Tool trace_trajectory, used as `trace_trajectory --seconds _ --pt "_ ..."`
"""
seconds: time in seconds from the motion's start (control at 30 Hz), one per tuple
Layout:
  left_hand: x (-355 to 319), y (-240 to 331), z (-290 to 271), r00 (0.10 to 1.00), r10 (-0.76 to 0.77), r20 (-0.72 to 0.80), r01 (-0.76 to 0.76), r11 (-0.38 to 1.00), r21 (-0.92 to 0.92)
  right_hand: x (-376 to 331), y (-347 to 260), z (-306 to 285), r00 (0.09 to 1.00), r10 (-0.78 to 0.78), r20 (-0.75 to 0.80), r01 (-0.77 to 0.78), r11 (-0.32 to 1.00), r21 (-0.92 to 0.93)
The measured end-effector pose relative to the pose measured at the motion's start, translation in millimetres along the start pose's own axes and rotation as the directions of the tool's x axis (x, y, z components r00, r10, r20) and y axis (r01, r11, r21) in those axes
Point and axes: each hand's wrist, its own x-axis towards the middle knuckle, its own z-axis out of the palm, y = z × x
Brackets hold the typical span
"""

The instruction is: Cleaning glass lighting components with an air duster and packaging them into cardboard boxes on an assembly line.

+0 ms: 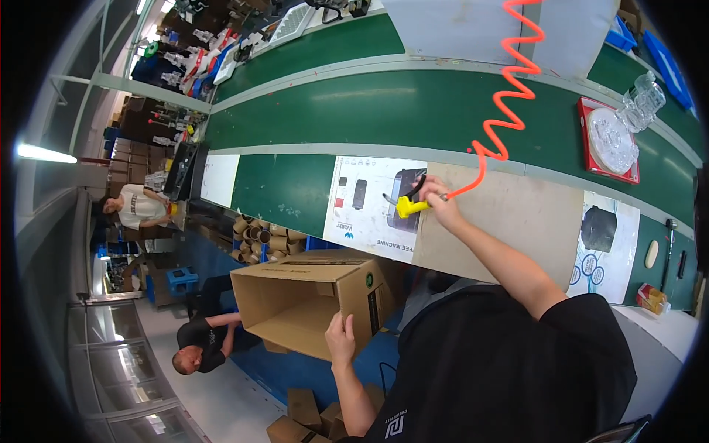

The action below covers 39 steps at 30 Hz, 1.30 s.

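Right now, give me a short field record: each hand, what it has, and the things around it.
left hand: grips the edge of an open, empty cardboard box, held off the bench
right hand: holds a yellow air tool on an orange coiled hose
under the tool: flattened printed carton on the green bench
far right: clear glass pieces on a red tray

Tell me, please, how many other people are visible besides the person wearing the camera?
2. One person in a white shirt stands at far left; one person in a black shirt bends low beside the open cardboard box. Others may be hidden.
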Motion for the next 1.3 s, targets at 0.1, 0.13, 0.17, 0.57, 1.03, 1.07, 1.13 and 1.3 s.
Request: trace_trajectory --seconds 0.1,0.13,0.17,0.57,1.03,1.07,1.13,1.3 --pt "-6.0 -1.9 -0.9 0.999 0.029 0.029 -0.028 0.999 -0.021 -21.8 -19.0 -9.1 0.998 0.057 0.023 -0.055 0.996 -0.067" --pt "-7.3 -3.4 -1.7 0.997 0.064 0.034 -0.063 0.997 -0.042 -33.5 -21.9 -11.7 0.992 0.117 0.045 -0.114 0.992 -0.059" --pt "-5.6 -3.9 -2.9 0.997 0.065 0.034 -0.063 0.997 -0.054 -43.5 -25.6 -12.7 0.983 0.173 0.061 -0.169 0.984 -0.055" --pt "12.1 -22.6 -16.8 0.988 0.118 0.101 -0.084 0.953 -0.29 -42.8 -65.9 -35.7 0.975 0.034 -0.22 -0.043 0.999 -0.033" --pt "53.9 0.2 -13.4 0.931 0.323 -0.172 -0.353 0.916 -0.192 -173.6 -119.5 -20.4 0.938 0.288 -0.193 -0.305 0.95 -0.064" --pt "59.6 5.5 -12.6 0.922 0.345 -0.175 -0.374 0.911 -0.174 -183.8 -129.2 -37.3 0.935 0.292 -0.203 -0.308 0.95 -0.056" --pt "67.8 16.9 -8.8 0.915 0.369 -0.165 -0.394 0.905 -0.159 -199.7 -138.1 -65.1 0.909 0.312 -0.277 -0.329 0.944 -0.015" --pt "88.3 46.9 4.5 0.877 0.47 -0.103 -0.474 0.88 -0.019 -197.2 -138.6 -78.8 0.944 0.258 -0.206 -0.271 0.962 -0.038"
